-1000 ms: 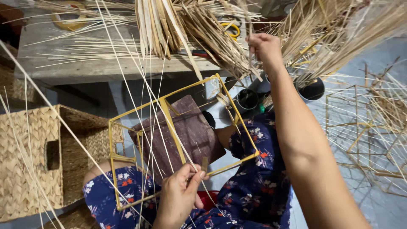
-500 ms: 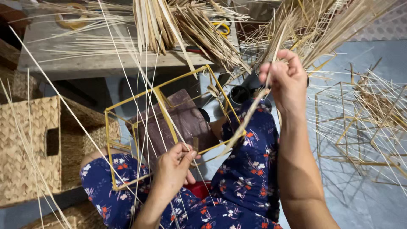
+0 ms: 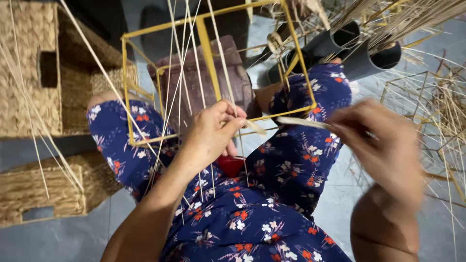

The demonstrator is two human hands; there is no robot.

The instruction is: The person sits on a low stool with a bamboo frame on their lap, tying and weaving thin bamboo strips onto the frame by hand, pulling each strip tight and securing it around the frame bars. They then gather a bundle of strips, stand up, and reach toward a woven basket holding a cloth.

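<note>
While the person sits above a grey tiled floor, woven straw baskets crowd the left edge and loose reeds the right, leaving bare floor only in front. A yellow wire box frame rests on the floral-trousered knees. The left hand pinches one end of a flat pale straw strip; the blurred right hand grips the other. The strip lies nearly level, running left to right.

The left hand grips a yellow wire frame at six o'clock while the blurred right hand, at three o'clock, pinches a flat straw strip.
</note>
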